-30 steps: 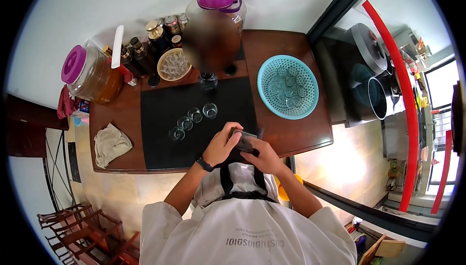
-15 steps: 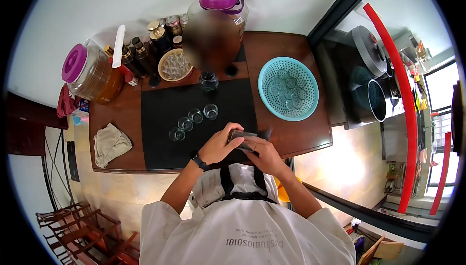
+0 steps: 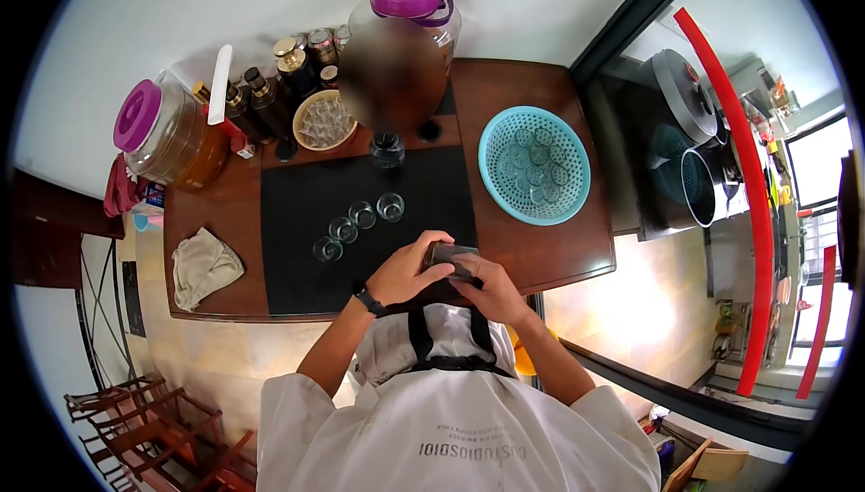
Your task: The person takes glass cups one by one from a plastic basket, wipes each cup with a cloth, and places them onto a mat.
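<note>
Over the table's front edge, both hands are closed around what looks like a small glass with dark cloth about it. My left hand, with a black band at the wrist, grips it from the left, thumb on top. From the right, my right hand presses its fingers against the same glass. Where cloth and glass meet is hidden by the fingers. Several small clear glasses stand in a slanting row on the black mat beyond my left hand.
A light-blue plastic basket with several glasses is at the right. A beige cloth lies at the left. Along the back stand bottles, a small woven basket and large purple-lidded jars. A glass vessel stands behind the mat.
The dark cloth end that stuck out above my right hand no longer shows. My right fingers have shifted slightly on the glass; the row of glasses is unchanged.
</note>
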A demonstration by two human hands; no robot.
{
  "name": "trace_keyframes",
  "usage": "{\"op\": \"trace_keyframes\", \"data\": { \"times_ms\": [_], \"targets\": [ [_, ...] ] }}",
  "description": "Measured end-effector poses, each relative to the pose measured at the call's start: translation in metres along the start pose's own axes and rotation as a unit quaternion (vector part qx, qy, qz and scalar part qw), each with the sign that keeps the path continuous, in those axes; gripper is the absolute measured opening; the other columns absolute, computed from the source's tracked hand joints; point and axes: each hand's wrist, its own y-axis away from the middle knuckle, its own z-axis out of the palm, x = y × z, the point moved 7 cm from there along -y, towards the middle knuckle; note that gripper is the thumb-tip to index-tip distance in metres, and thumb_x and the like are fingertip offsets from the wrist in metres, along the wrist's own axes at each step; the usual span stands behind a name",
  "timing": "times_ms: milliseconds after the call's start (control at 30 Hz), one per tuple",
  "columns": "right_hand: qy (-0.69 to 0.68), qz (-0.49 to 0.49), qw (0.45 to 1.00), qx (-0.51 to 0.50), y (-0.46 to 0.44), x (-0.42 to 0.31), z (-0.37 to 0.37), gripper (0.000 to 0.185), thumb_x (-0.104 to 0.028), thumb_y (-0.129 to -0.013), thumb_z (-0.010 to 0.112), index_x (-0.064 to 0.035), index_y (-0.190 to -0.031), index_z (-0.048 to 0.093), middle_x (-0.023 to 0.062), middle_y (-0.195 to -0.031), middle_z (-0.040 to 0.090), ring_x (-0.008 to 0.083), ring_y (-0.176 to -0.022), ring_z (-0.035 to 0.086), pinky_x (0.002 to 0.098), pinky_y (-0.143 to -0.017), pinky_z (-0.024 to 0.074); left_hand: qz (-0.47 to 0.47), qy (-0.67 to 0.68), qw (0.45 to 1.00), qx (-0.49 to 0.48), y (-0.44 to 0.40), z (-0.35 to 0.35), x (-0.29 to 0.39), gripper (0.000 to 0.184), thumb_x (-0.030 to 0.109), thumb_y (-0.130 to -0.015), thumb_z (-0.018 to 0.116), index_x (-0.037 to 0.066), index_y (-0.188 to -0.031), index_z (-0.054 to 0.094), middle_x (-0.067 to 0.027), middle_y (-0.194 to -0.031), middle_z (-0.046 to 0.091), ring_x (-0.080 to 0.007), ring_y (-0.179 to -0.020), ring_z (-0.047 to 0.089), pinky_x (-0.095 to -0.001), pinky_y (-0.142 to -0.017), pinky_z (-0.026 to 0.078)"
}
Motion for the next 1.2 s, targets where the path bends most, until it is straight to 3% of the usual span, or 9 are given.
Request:
{"op": "trace_keyframes", "data": {
  "times_ms": [300,467,733,833,900,933,1033,1100,1200],
  "targets": [
    [-0.135,0.127,0.979,-0.088,0.006,0.026,-0.003,0.025,-0.001,-0.083,0.061,0.0004,-0.108,0.061,0.0061,-0.092,0.062,0.0122,-0.086,0.055,0.0279,-0.079,0.0453,0.209,-0.133,0.968,0.030,0.003,0.000,0.033,0.054,0.014,-0.076,0.076,0.005,-0.122,0.049,-0.0120,-0.112,0.055,-0.0231,-0.091,0.057,-0.0318,-0.079,0.047],
    [0.040,-0.012,0.999,-0.021,0.002,0.005,-0.003,0.032,0.002,-0.080,0.060,0.0023,-0.112,0.059,0.0139,-0.101,0.062,0.0230,-0.089,0.060,0.0307,-0.081,0.0463,-0.039,0.044,0.998,-0.022,0.002,0.000,-0.001,0.053,0.016,-0.079,0.075,0.005,-0.124,0.048,-0.0119,-0.110,0.058,-0.0207,-0.094,0.060,-0.0312,-0.081,0.048],
    [-0.065,0.082,0.993,-0.061,0.002,0.017,-0.004,0.034,0.004,-0.079,0.059,0.0030,-0.112,0.059,0.0156,-0.103,0.062,0.0261,-0.091,0.060,0.0308,-0.083,0.0463,0.246,-0.194,0.948,0.052,0.004,-0.003,0.040,0.052,0.017,-0.080,0.074,0.005,-0.123,0.048,-0.0117,-0.111,0.058,-0.0199,-0.095,0.060,-0.0307,-0.082,0.048],
    [-0.055,0.099,0.991,-0.067,0.002,0.017,-0.003,0.034,0.005,-0.078,0.059,0.0034,-0.112,0.059,0.0164,-0.105,0.062,0.0276,-0.094,0.060,0.0316,-0.085,0.0464,0.174,-0.186,0.965,0.067,0.002,-0.005,0.040,0.052,0.017,-0.078,0.075,0.005,-0.122,0.050,-0.0116,-0.111,0.058,-0.0232,-0.097,0.060,-0.0320,-0.083,0.048],
    [0.014,0.028,0.999,-0.020,-0.001,0.002,-0.005,0.035,0.005,-0.077,0.059,0.0035,-0.112,0.059,0.0179,-0.108,0.062,0.0300,-0.099,0.061,0.0330,-0.087,0.0464,-0.085,0.031,0.996,-0.009,0.002,0.000,0.002,0.052,0.015,-0.075,0.077,0.006,-0.120,0.052,-0.0121,-0.111,0.058,-0.0280,-0.099,0.059,-0.0337,-0.084,0.049],
    [0.014,0.028,0.999,-0.020,0.000,0.005,-0.004,0.035,0.005,-0.077,0.059,0.0035,-0.112,0.059,0.0179,-0.108,0.062,0.0300,-0.099,0.061,0.0330,-0.087,0.0464,-0.084,0.031,0.996,-0.008,0.002,0.001,0.000,0.052,0.015,-0.075,0.077,0.006,-0.120,0.052,-0.0121,-0.111,0.058,-0.0280,-0.099,0.059,-0.0337,-0.084,0.049],
    [0.005,0.036,0.999,-0.005,0.000,0.015,-0.004,0.036,0.006,-0.077,0.058,0.0023,-0.112,0.060,0.0184,-0.112,0.061,0.0316,-0.102,0.060,0.0340,-0.089,0.0461,0.002,0.022,0.999,0.026,0.001,-0.002,0.006,0.054,0.013,-0.074,0.076,0.005,-0.121,0.051,-0.0127,-0.110,0.058,-0.0292,-0.099,0.059,-0.0338,-0.083,0.048],
    [-0.017,0.063,0.997,-0.032,-0.003,0.012,-0.006,0.036,0.006,-0.076,0.058,0.0023,-0.112,0.060,0.0184,-0.112,0.061,0.0321,-0.103,0.060,0.0342,-0.089,0.0459,0.157,-0.151,0.974,0.056,0.003,-0.004,0.032,0.054,0.013,-0.077,0.075,0.004,-0.123,0.048,-0.0133,-0.110,0.058,-0.0260,-0.100,0.060,-0.0325,-0.084,0.048],
    [-0.040,0.084,0.994,-0.049,-0.002,0.012,-0.006,0.036,0.006,-0.076,0.057,0.0023,-0.112,0.060,0.0173,-0.111,0.061,0.0307,-0.102,0.060,0.0337,-0.089,0.0457,0.170,-0.196,0.962,0.082,0.002,-0.004,0.040,0.054,0.015,-0.077,0.075,0.004,-0.123,0.048,-0.0137,-0.111,0.058,-0.0260,-0.103,0.059,-0.0326,-0.085,0.048]
  ]
}}
